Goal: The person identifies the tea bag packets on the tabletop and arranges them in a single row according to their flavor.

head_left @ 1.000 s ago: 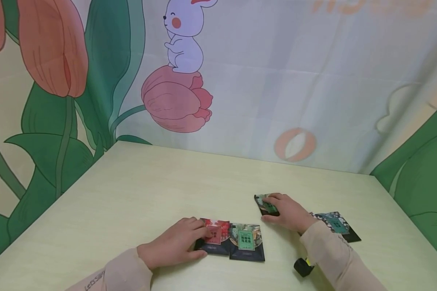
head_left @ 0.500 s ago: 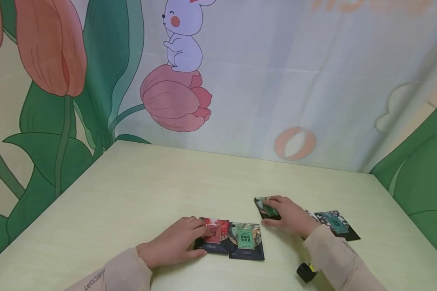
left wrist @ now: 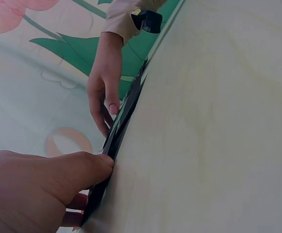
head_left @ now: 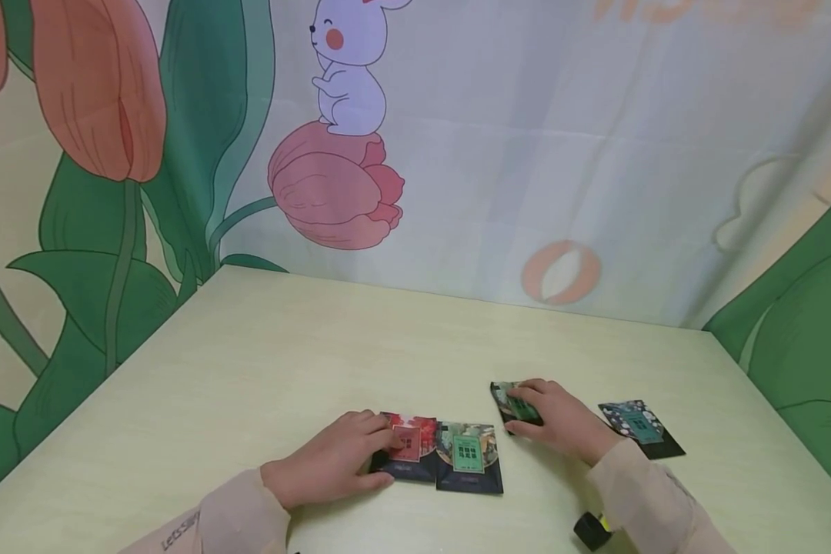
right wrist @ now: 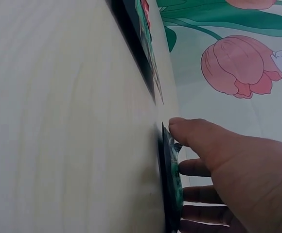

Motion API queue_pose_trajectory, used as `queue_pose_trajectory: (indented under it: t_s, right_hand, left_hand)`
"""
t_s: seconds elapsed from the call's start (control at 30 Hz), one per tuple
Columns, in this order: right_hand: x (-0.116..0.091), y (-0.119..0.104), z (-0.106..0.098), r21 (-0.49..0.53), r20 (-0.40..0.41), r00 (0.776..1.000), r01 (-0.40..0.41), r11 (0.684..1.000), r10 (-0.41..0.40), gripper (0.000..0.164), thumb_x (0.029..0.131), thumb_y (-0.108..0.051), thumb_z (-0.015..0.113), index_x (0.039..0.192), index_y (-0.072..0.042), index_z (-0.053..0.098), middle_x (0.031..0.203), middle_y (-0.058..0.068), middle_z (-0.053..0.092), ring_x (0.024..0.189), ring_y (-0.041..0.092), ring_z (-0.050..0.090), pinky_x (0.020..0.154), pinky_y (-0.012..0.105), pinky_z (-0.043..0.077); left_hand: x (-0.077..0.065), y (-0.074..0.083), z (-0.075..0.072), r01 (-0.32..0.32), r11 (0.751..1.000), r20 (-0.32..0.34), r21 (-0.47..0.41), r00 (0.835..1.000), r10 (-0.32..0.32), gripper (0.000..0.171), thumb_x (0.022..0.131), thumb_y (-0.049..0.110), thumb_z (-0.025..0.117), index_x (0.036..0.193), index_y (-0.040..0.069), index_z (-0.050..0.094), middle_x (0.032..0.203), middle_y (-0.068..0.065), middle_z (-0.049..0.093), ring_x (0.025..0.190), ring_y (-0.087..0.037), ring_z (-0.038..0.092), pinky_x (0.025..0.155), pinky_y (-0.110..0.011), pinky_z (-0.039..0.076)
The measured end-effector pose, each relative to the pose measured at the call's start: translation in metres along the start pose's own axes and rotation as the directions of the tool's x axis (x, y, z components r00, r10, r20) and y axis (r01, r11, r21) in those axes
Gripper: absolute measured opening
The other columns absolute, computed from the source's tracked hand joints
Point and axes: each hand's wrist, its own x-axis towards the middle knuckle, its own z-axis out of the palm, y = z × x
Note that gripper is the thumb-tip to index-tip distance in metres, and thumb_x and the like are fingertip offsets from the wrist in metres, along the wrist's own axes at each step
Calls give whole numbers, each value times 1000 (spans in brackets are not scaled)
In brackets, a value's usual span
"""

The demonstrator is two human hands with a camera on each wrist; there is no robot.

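Flat on the table lie a red tea sachet point(head_left: 415, 446) and a green-labelled tea sachet point(head_left: 468, 460), side by side. My left hand point(head_left: 339, 458) rests on the left part of the red one, fingertips on its face and thumb at its near edge. Farther back and right, my right hand point(head_left: 561, 419) touches a dark green sachet point(head_left: 504, 394), partly hidden under the fingers. In the right wrist view the fingers point(right wrist: 204, 194) lie fairly straight along that sachet point(right wrist: 171, 179), with the thumb near its other end.
A dark sachet with white flower print and teal label point(head_left: 641, 425) lies to the right, beyond the right forearm. A black device with a yellow part point(head_left: 592, 531) sits by the right sleeve. A printed curtain point(head_left: 457, 192) hangs behind the pale table point(head_left: 305, 346).
My right hand has slid the dark green sachet slightly right and toward me. A patterned patch beside the flower-print sachet is now hidden by the right arm. The left hand has stayed put.
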Motion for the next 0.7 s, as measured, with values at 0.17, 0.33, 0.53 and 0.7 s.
queue_pose_trajectory:
  t_s: [0.17, 0.33, 0.53, 0.7]
  right_hand:
    - [-10, -2, -1, -4, 17, 1000, -15, 1000, 15, 60, 90, -46, 61, 138, -11, 52, 138, 18, 50, 126, 40, 47, 101, 54, 44]
    - [-16, -4, -2, -19, 8, 999, -41, 999, 41, 57, 90, -42, 63, 137, -12, 53, 138, 17, 50, 126, 39, 48, 100, 53, 44]
    - [-23, -5, 1, -54, -7, 998, -55, 997, 55, 59, 88, -42, 65, 138, -13, 52, 137, 16, 51, 124, 38, 50, 97, 52, 47]
    - [-28, -4, 5, -65, -26, 998, -53, 996, 51, 58, 88, -42, 66, 137, -13, 53, 136, 15, 52, 122, 37, 51, 96, 52, 48]
  left_hand:
    - [0, 0, 1, -9, 1000, -8, 3, 1000, 9, 35, 86, 41, 69, 112, 19, 63, 104, 8, 58, 94, -8, 48, 95, -32, 45]
    - [0, -1, 0, -17, 1000, -24, 18, 1000, 17, 34, 86, 40, 69, 111, 19, 63, 104, 8, 58, 94, -8, 49, 95, -32, 46]
    - [0, 0, 0, -14, 1000, -18, 17, 1000, 14, 35, 86, 41, 69, 112, 19, 63, 105, 8, 59, 95, -9, 49, 96, -33, 45]
    - [0, 0, 1, -6, 1000, -6, 10, 1000, 6, 35, 86, 41, 69, 113, 19, 63, 105, 8, 58, 96, -9, 49, 96, -33, 45]
